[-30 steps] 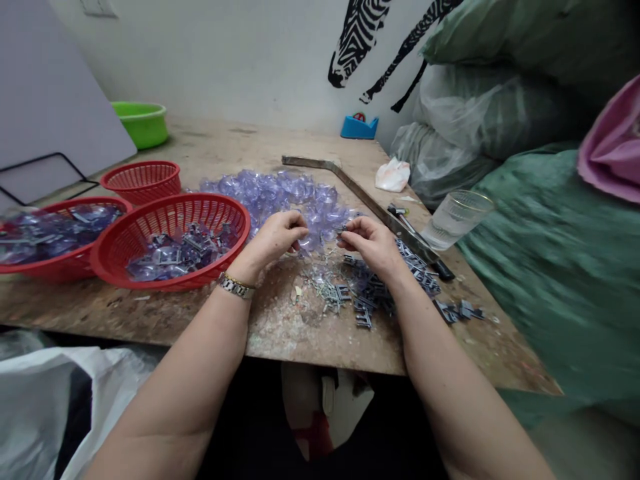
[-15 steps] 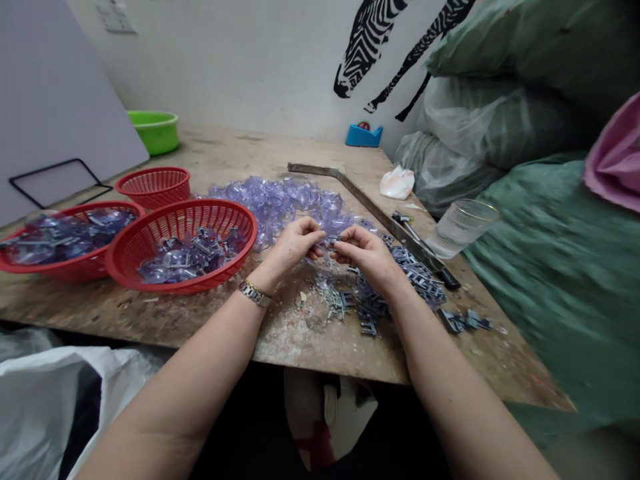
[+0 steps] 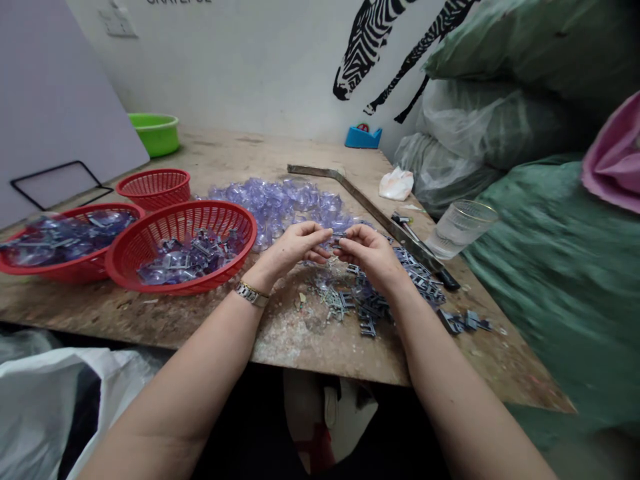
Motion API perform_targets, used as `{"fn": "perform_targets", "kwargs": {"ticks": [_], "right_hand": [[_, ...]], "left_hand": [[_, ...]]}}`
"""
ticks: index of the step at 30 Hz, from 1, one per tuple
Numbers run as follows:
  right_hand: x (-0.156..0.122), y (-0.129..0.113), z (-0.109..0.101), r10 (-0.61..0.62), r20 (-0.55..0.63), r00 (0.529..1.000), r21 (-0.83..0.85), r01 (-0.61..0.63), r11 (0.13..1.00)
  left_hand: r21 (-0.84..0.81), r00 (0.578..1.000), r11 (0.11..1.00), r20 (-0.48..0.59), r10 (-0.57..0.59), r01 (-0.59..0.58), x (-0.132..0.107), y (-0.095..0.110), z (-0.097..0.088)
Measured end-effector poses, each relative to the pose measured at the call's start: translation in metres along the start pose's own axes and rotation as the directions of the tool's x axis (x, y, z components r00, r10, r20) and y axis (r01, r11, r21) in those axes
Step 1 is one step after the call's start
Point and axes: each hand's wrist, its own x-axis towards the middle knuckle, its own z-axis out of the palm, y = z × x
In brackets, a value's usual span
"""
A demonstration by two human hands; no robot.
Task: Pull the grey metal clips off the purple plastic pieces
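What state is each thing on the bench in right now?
left hand: fingers pinched on small piece
right hand: fingers pinched on the same small piece
near red basket: partly filled with plastic parts
small red basket: upright, looks empty
glass: upright
clear plastic pile: loose on table

Round plastic mesh baskets (image 3: 227, 215): red. Heap of clear plastic shells (image 3: 285, 200): violet tint, and the same tint shows in the basket contents. Small metal clips (image 3: 420, 273): grey. Chipboard worktop (image 3: 240, 157): brown, mottled with pale stains. Plastic bowl (image 3: 155, 132): bright green. Tape dispenser (image 3: 363, 137): blue. Zebra wall decal (image 3: 367, 40): black and white stripes. Stuffed sack (image 3: 550, 267): green. Folded cloth (image 3: 615, 160): pink. Wristwatch band (image 3: 251, 294): silver with gold.
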Motion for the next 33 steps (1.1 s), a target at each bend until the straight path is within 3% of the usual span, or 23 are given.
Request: {"fn": "perform_targets", "kwargs": {"ticks": [8, 17, 23, 28, 33], "right_hand": [[0.001, 0.001, -0.002, -0.026, 0.011, 1.0, -0.033, 0.026, 0.999], [0.001, 0.001, -0.001, -0.032, 0.003, 0.999, -0.036, 0.032, 0.999], [0.002, 0.002, -0.003, -0.081, -0.105, 0.991, -0.026, 0.078, 0.997], [-0.001, -0.002, -0.002, -0.158, -0.142, 0.977, -0.062, 0.15, 0.987], [0.002, 0.0, 0.0, -0.111, -0.1, 0.989, -0.042, 0.108, 0.993]], "left_hand": [[-0.031, 0.999, 0.999, 0.041, 0.018, -0.017, -0.001, -0.002, -0.002], [-0.094, 1.0, 0.996, 0.007, 0.008, -0.007, -0.002, 0.002, 0.002], [-0.092, 1.0, 0.996, -0.014, 0.013, -0.015, -0.003, 0.004, 0.003], [-0.065, 0.998, 0.998, -0.062, -0.011, 0.007, -0.004, 0.006, 0.004], [-0.028, 0.99, 0.999, -0.139, -0.027, 0.023, -0.006, 0.012, 0.008]]}}
